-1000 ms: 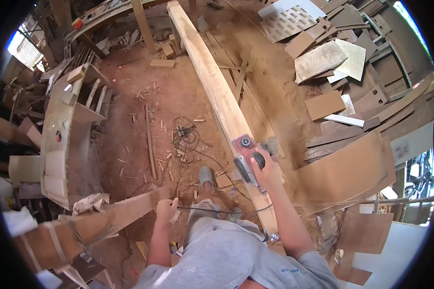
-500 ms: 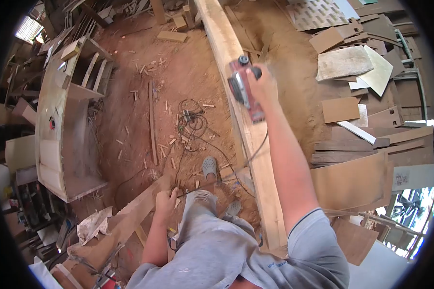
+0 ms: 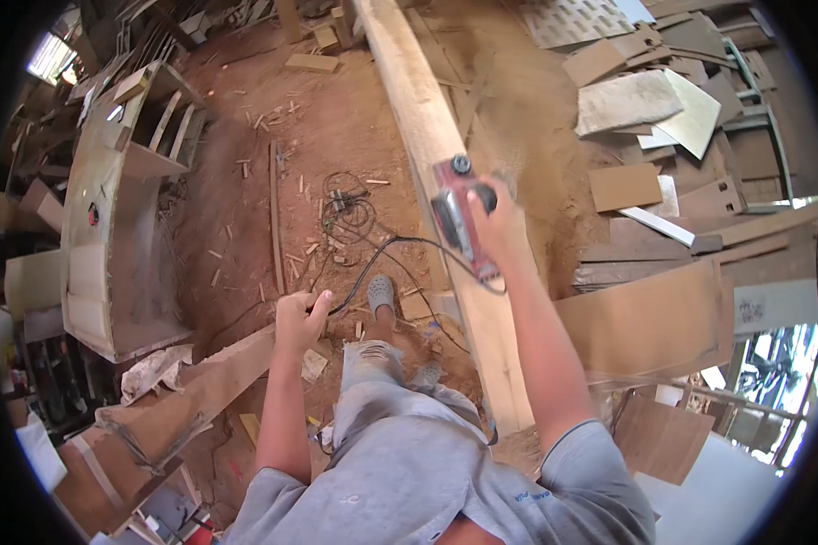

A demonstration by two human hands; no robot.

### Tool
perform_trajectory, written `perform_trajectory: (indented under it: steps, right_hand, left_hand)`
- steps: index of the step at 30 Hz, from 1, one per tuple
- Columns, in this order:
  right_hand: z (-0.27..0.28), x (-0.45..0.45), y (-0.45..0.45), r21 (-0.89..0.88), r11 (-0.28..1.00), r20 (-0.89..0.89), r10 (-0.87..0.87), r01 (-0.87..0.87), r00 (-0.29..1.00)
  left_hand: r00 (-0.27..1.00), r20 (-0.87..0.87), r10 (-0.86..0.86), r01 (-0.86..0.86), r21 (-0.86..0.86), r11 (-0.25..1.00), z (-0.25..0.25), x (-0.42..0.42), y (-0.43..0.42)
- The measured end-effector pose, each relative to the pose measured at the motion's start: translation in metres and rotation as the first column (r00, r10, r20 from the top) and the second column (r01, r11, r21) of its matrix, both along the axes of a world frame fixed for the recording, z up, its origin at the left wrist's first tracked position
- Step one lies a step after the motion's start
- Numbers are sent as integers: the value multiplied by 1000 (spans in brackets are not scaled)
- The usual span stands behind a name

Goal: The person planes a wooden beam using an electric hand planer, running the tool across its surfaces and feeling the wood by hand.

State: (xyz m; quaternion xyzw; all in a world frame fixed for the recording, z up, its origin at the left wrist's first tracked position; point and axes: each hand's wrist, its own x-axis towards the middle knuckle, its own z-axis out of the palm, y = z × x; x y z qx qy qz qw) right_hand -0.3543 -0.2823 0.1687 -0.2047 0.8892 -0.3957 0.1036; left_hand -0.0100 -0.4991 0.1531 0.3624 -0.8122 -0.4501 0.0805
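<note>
A red and black electric hand planer [image 3: 459,222] rests on a long, pale wooden beam [image 3: 493,341]. My right hand [image 3: 502,222] is wrapped round its black handle, with the arm stretched forward. From the rear of the planer a black power cord [image 3: 384,247] loops across to the left. My left hand [image 3: 302,320] is closed on that cord, well apart from the beam, with the thumb pointing out along it. The planer's underside is hidden against the wood.
Coiled cable [image 3: 347,207] and wood offcuts lie on the dirt floor left of the beam. A wooden cabinet frame [image 3: 109,272] stands at the left. Stacked boards [image 3: 645,318] line the right side. My shoe [image 3: 381,292] is near the beam.
My right hand has drawn the planer back along the beam towards me. My left hand has risen and moved forward, lifting the cord into a raised loop.
</note>
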Motion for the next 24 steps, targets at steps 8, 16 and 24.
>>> perform_trajectory:
  steps: [8,16,24]
  right_hand:
    - [31,181,220,0,999,-146,44,-45,988]
    - [51,295,348,93,995,23,-33,31,999]
    - [40,192,218,39,999,-103,15,-11,995]
  left_hand:
    - [958,-157,-242,231,-85,969,59,-11,76]
    - [905,-129,-406,404,-46,914,80,-18,118]
    - [853,-88,-514,513,-38,857,80,-52,85]
